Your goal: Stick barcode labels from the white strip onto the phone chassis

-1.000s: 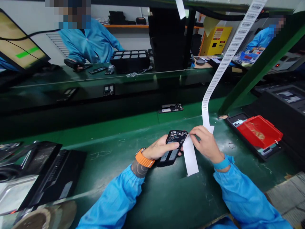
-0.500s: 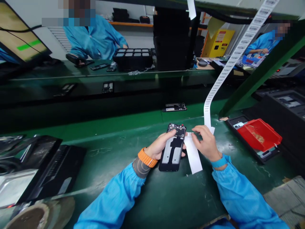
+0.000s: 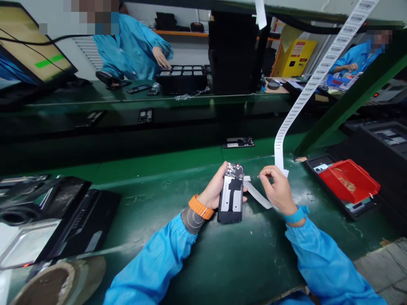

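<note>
My left hand (image 3: 213, 191) grips an opened phone frame (image 3: 231, 194), held upright with its circuit board at the top and a grey metal plate facing me. My right hand (image 3: 277, 187) is just to the right of it, fingers pinched on a small label at the end of a white paper strip (image 3: 257, 194). That strip bends under the hand and joins a long barcode label tape (image 3: 305, 91) hanging from the upper right. Both arms wear blue sleeves; an orange watch band sits on my left wrist.
A red bin (image 3: 349, 179) rests on a black tray at the right. Another phone frame (image 3: 238, 142) lies on the green belt beyond my hands. Black equipment (image 3: 63, 216) sits at the left. A person in blue (image 3: 133, 46) reaches toward a black tray (image 3: 182, 76) across the line.
My left hand has turned the phone frame upright, plate toward me. The white strip has folded flatter under my right hand. The person opposite has reached a hand to the black tray.
</note>
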### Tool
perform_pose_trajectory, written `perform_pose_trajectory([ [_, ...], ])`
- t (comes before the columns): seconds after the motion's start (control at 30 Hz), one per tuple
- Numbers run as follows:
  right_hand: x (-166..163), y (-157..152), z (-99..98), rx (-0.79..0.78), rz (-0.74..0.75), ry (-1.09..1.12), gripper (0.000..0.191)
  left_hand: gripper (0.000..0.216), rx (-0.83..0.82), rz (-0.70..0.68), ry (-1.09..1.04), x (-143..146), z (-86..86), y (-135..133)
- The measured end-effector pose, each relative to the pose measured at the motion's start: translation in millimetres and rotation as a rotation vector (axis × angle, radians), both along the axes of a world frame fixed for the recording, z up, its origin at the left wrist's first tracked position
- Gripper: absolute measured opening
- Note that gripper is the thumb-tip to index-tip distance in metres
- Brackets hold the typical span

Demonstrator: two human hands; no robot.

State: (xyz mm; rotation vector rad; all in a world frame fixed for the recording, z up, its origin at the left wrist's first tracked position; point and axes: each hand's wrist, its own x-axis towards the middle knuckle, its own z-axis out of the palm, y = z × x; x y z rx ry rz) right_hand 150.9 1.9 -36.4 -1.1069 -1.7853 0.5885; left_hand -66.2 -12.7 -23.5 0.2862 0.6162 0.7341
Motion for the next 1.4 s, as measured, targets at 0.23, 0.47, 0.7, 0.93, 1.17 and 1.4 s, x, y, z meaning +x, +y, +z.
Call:
perform_pose_trajectory([
  [0.23, -40, -31, 13.4, -0.569, 0.134, 0.712, 0.021, 0.054, 0.076, 0.384, 0.276, 17, 30.5, -11],
  [0.47, -71, -56, 11.8, -0.620, 0.139, 0.762, 0.023, 0.054, 0.174, 0.628, 0.343, 50, 27.9, -18],
  [0.7, -68, -52, 8.2, -0.607, 0.099, 0.761, 0.022, 0.046, 0.234, 0.650, 0.379, 51, 30.8, -21],
  [0.93, -67, -52, 9.7, -0.568, 0.074, 0.735, 0.022, 0.048, 0.246, 0.653, 0.368, 55, 32.0, -23],
  [1.17, -68, -53, 9.4, -0.534, 0.046, 0.743, 0.021, 0.050, 0.274, 0.680, 0.363, 56, 30.0, -24],
  [1.4, -69, -55, 5.7, -0.523, 0.025, 0.742, 0.024, 0.047, 0.307, 0.723, 0.421, 58, 29.1, -25],
])
